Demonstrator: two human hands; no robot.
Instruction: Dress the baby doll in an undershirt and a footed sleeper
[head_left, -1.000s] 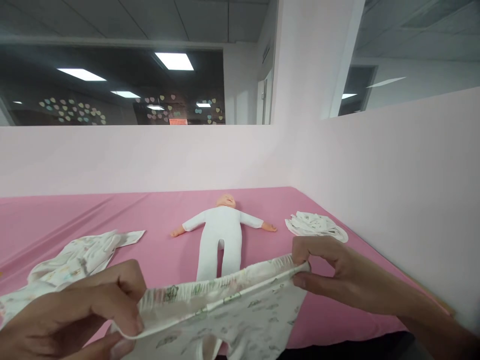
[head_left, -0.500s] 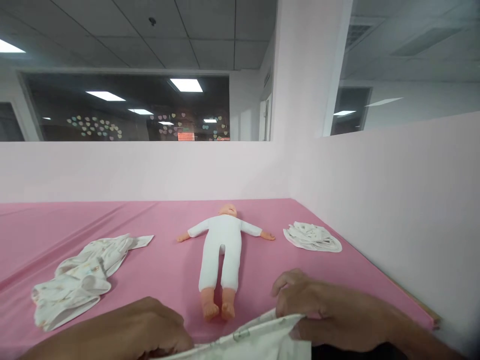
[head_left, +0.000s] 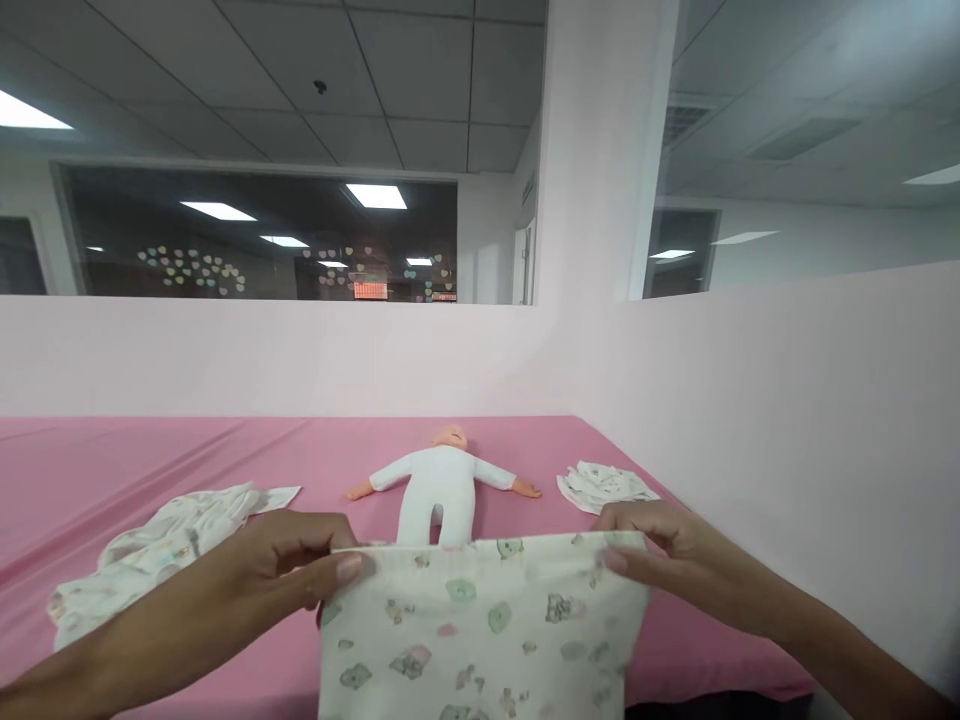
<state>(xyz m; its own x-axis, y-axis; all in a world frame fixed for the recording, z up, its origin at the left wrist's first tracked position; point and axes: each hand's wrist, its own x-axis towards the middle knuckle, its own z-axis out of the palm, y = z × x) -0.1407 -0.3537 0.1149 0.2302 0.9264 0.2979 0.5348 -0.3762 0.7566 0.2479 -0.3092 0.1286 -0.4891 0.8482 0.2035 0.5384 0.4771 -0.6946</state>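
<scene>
A white cloth (head_left: 480, 635) with a green and pink print hangs stretched between my hands, and its lower part runs out of view. My left hand (head_left: 296, 560) pinches the upper left corner, thumb in front. At the upper right corner, my right hand (head_left: 667, 545) grips the same edge between thumb and fingers. Beyond the cloth, a baby doll (head_left: 439, 485) in a white suit lies on its back with arms spread. The cloth hides its lower legs and feet.
A pink sheet (head_left: 322, 455) covers the table. A crumpled printed garment (head_left: 169, 535) lies at the left, partly behind my left arm. Another bundled white cloth (head_left: 600, 485) lies right of the doll. Walls (head_left: 300, 355) stand behind and along the right.
Both hands have risen, lifting the cloth higher and spreading its top edge straight. It now covers the doll's feet. The head view has tilted slightly upward.
</scene>
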